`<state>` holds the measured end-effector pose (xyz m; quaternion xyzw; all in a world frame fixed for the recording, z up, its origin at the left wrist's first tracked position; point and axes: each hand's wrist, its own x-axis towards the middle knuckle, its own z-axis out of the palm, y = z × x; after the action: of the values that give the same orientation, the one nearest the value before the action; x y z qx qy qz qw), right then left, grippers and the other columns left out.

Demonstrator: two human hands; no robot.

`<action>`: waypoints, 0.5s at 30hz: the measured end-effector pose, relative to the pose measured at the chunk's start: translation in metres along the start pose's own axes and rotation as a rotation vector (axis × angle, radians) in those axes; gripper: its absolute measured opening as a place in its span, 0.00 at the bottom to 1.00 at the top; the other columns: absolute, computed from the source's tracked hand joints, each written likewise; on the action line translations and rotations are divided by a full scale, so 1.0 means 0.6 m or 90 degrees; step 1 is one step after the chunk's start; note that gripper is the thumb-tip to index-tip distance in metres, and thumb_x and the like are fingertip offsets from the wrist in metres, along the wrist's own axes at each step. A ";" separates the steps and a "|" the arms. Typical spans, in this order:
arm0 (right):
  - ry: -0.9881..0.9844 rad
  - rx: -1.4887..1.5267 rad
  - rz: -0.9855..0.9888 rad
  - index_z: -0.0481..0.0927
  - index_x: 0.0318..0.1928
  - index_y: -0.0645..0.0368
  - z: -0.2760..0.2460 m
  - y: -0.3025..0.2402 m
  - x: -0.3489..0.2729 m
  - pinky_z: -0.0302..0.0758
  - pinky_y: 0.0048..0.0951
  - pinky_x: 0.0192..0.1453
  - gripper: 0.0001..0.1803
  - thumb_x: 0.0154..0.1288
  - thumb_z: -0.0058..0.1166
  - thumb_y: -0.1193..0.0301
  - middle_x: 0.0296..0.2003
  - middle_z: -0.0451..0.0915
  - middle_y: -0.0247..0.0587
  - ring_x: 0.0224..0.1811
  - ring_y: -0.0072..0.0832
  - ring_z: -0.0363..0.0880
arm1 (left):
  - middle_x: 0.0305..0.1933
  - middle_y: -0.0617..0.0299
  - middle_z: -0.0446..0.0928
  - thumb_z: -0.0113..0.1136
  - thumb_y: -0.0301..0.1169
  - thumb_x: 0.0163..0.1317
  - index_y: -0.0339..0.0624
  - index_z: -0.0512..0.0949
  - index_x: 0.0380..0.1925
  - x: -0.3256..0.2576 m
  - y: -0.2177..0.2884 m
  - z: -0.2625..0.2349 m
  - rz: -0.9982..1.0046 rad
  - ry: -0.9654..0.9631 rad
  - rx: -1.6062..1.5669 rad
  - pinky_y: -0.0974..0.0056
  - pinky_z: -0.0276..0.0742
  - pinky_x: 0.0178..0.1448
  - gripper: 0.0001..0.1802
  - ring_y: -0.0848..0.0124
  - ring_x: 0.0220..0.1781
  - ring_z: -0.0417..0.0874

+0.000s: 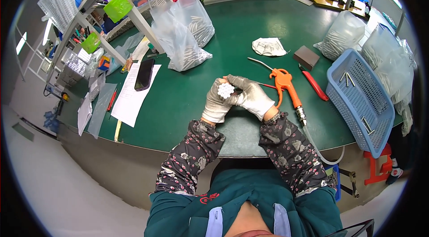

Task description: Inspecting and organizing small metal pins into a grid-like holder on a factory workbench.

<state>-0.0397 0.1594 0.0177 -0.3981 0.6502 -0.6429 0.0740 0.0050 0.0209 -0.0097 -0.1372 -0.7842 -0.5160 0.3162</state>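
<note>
A bundle of slim metal pins (225, 90), seen end-on as a cluster of pale round tips, is held between my two gloved hands over the near part of the green table (241, 58). My left hand (215, 106) wraps round its left side. My right hand (252, 98) closes on it from the right, fingers curled over the top. The gloves hide most of the pins' length. Just right of my right hand lies an orange air blow gun (286, 87) with a clear hose. Beyond it is a red-handled tool (314, 84).
A blue basket (380, 132) with a few pins stands at right, by bags of pins (344, 35). More pin bags (187, 53) stand far left. A phone (144, 74) lies on paper (127, 103). A white cloth (269, 46) and a brown block (306, 57) lie beyond the gun.
</note>
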 end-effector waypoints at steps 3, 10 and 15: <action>-0.004 -0.034 0.031 0.69 0.55 0.66 -0.003 -0.007 0.000 0.70 0.28 0.53 0.36 0.45 0.64 0.63 0.47 0.75 0.54 0.50 0.39 0.75 | 0.34 0.67 0.71 0.66 0.26 0.48 0.44 0.67 0.38 -0.002 -0.002 -0.002 -0.028 -0.020 0.021 0.70 0.72 0.41 0.19 0.74 0.36 0.74; 0.032 -0.286 -0.112 0.67 0.55 0.63 -0.008 -0.054 -0.005 0.67 0.35 0.58 0.35 0.45 0.60 0.63 0.54 0.69 0.52 0.55 0.44 0.69 | 0.44 0.64 0.71 0.61 0.17 0.48 0.40 0.66 0.44 0.001 0.007 0.000 -0.250 -0.031 -0.283 0.67 0.71 0.52 0.23 0.71 0.46 0.74; -0.014 -0.377 -0.196 0.71 0.48 0.61 0.000 -0.065 -0.003 0.68 0.38 0.54 0.25 0.49 0.57 0.65 0.51 0.71 0.48 0.51 0.44 0.71 | 0.49 0.57 0.70 0.46 0.22 0.63 0.39 0.63 0.49 0.008 -0.006 -0.009 -0.220 -0.094 -0.670 0.63 0.71 0.57 0.14 0.66 0.52 0.72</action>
<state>-0.0219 0.1658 0.0517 -0.5032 0.7399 -0.4253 -0.1359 0.0012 0.0143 -0.0076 -0.1820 -0.4517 -0.8713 0.0602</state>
